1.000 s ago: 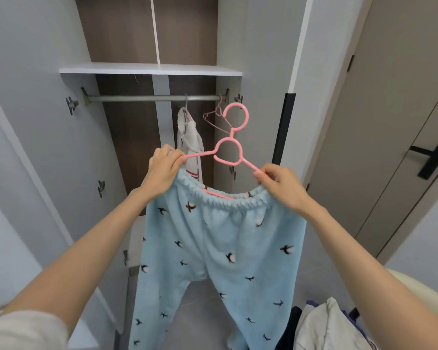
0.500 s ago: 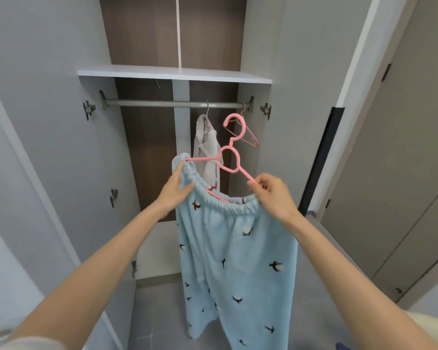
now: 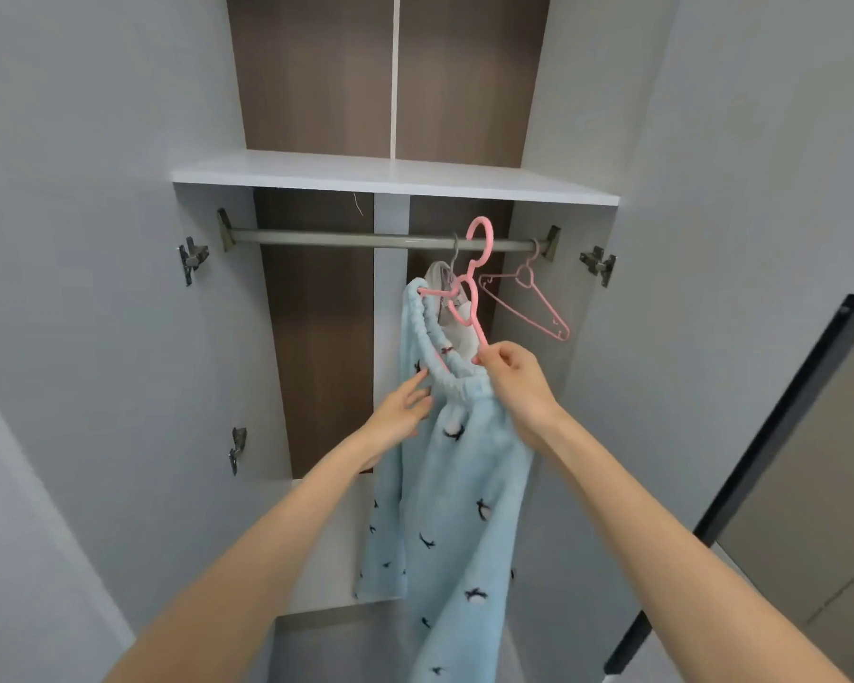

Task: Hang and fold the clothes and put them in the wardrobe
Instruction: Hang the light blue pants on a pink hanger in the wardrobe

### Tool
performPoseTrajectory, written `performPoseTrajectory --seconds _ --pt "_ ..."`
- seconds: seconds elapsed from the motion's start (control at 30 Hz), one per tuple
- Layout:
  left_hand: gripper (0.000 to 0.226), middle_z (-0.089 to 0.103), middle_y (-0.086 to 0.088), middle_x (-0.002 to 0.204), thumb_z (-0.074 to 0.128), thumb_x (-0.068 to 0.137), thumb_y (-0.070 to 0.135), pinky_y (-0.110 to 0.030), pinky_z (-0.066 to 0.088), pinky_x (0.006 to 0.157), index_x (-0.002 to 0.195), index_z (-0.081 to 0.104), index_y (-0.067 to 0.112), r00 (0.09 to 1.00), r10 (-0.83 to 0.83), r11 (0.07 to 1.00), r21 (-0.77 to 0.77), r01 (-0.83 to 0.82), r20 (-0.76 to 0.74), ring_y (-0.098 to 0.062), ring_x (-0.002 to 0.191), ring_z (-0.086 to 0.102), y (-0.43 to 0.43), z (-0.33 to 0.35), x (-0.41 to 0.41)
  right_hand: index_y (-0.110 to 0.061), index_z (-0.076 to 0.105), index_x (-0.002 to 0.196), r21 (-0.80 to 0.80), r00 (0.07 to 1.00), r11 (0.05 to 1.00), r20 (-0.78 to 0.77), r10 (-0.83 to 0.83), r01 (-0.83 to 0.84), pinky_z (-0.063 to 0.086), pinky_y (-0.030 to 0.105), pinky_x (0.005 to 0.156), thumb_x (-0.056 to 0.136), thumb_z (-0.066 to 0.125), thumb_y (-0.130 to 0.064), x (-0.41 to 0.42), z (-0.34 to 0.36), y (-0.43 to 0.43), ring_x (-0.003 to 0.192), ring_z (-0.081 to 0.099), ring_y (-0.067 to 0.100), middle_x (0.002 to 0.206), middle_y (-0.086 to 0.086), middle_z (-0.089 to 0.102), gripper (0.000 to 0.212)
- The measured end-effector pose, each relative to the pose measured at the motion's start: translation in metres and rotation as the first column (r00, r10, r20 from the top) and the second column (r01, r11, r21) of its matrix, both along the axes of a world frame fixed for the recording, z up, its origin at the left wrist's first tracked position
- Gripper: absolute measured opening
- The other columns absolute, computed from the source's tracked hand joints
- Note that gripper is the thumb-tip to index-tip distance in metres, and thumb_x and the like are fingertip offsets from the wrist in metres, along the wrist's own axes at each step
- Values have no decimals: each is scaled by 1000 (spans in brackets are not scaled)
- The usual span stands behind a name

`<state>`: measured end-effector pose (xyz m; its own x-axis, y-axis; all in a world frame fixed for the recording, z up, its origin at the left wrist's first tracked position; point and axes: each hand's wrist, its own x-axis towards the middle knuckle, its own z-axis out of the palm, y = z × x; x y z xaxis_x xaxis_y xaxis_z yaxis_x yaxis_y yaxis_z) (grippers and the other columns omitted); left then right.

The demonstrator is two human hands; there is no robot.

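Light blue fleece trousers [image 3: 457, 490] with small dark bird prints hang by their waistband on a pink hanger [image 3: 472, 283]. The hanger's hook sits in front of the wardrobe rail [image 3: 326, 237]; I cannot tell if it rests on it. My right hand [image 3: 516, 386] pinches the hanger's near arm together with the waistband. My left hand [image 3: 403, 411] has its fingers straight and touches the waistband's left side. Behind the trousers a white garment [image 3: 440, 281] hangs on a grey hanger.
An empty pink hanger [image 3: 528, 303] hangs at the rail's right end. A white shelf [image 3: 390, 177] lies just above the rail. Open wardrobe doors stand at the left [image 3: 70, 288] and right [image 3: 711, 239]. A dark-edged door [image 3: 780, 436] is at the far right.
Both hands have lifted the trousers on the hanger up and into the wardrobe, to the rail. My left hand has let go of the waistband's end and now touches it with straight fingers.
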<state>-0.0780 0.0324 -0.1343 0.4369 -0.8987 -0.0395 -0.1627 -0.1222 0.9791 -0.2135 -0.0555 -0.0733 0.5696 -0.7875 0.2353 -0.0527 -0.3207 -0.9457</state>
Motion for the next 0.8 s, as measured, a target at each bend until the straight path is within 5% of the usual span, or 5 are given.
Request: performPoseTrajectory --seconds 0.33,0.53,0.8 --pt "51 56 26 117 48 98 32 -12 49 62 143 27 41 985 98 993 -47 -106 -144 15 88 58 -57 -20 60 -7 56 83 -72 999 997 48 22 -18 38 3 59 99 46 -16 84 -34 -45 60 50 -11 73 -6 54 21" --pt "50 51 14 134 47 98 32 -34 50 92 144 29 37 977 149 983 -84 -163 -154 -3 113 54 -101 -21 98 -5 55 88 -62 995 995 63 81 -77 39 3 60 100 45 -16 129 -39 -90 64 50 -1 74 -6 53 19" --pt "42 58 11 125 45 99 33 -28 53 82 140 38 35 950 250 953 -128 -275 -185 -8 110 57 -167 -10 142 4 54 94 -118 988 985 80 133 -123 39 6 58 100 45 -17 177 -39 -148 59 50 -10 74 -3 52 25"
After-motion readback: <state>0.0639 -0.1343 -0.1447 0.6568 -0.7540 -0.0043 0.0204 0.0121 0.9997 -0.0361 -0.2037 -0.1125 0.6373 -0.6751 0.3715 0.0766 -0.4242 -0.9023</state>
